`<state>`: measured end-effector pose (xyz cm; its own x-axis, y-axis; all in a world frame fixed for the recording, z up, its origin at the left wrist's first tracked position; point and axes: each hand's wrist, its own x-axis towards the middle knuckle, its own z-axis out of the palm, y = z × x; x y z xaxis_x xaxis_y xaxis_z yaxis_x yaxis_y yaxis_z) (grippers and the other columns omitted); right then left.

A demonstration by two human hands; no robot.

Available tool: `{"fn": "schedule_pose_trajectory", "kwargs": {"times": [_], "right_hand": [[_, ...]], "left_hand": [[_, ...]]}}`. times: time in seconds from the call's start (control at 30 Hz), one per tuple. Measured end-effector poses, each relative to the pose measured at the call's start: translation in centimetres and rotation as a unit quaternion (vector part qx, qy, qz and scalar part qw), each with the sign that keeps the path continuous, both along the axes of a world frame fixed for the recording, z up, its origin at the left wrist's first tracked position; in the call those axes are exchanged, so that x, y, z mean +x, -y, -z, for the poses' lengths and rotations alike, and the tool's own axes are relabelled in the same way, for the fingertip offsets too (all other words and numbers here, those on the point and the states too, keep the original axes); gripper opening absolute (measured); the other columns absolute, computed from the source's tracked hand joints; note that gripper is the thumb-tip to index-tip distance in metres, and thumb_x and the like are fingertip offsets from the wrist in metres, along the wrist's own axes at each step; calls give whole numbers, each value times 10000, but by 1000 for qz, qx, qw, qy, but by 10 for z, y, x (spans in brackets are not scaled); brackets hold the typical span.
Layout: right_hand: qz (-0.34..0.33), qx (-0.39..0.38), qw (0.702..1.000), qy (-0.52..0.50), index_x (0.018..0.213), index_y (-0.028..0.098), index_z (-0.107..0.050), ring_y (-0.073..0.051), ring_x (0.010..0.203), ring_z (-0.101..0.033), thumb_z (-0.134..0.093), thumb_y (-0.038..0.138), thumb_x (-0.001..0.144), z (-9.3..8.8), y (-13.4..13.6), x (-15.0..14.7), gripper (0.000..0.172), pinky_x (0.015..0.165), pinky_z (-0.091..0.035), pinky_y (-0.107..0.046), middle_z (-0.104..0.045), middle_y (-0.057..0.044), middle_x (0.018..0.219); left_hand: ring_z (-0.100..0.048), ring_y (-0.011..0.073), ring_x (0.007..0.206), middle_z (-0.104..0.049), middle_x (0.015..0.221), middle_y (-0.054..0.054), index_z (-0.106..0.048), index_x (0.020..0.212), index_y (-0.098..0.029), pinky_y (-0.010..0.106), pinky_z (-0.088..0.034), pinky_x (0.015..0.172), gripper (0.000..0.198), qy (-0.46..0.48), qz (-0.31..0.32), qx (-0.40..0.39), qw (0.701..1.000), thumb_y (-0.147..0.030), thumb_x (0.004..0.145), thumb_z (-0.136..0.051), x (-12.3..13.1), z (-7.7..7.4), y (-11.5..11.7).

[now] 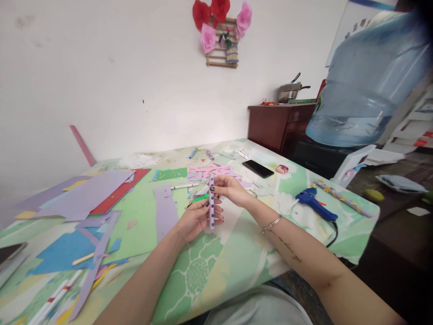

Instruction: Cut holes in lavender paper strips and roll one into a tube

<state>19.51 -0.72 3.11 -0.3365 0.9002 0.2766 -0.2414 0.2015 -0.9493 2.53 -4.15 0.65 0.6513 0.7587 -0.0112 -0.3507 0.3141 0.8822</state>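
I hold a slim light-purple paper tube with dark dots upright over the table, between both hands. Its lower half is gripped by the fingers of my left hand. Near the top, the thumb and fingertips of my right hand pinch it. Just behind my left hand lies a bright green object, mostly covered, whose kind I cannot make out. A thin white stick with dark marks rests beside a purple paper strip on a light-green sheet.
To the right are a blue glue gun, a yellow-striped tube and a black phone. Pink paper scraps lie behind my hands. Coloured paper sheets cover the left side. A large water bottle stands beyond the right edge.
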Motion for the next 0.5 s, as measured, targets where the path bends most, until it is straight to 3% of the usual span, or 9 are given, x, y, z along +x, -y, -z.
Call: {"fn": "schedule_pose_trajectory", "kwargs": {"times": [0.23,0.4,0.5], "right_hand": [[74,1,997,-26,831,137,-601,-77,534,-527,-764,281,611,-1,-7,7,310,525,-410,-204,-613,13,639],[135,-9,990,-48,790,138,-591,-80,511,-515,-772,293,581,-1,-13,10,318,493,-382,-203,-599,17,612],[143,-2,988,-62,759,143,-571,-85,521,-520,-763,283,585,0,-14,11,294,509,-388,-210,-593,19,601]], "left_hand": [[-651,169,725,-659,935,116,-560,1071,-127,320,-518,693,327,-74,-37,34,996,-240,774,-640,2,-2,-1],[-670,186,704,-676,871,84,-541,964,-147,341,-528,690,435,-122,-134,86,980,-279,620,-771,5,0,-3],[-658,176,619,-674,734,37,-547,888,-149,331,-527,642,432,-165,-199,134,957,-295,564,-791,5,2,-6]]}}
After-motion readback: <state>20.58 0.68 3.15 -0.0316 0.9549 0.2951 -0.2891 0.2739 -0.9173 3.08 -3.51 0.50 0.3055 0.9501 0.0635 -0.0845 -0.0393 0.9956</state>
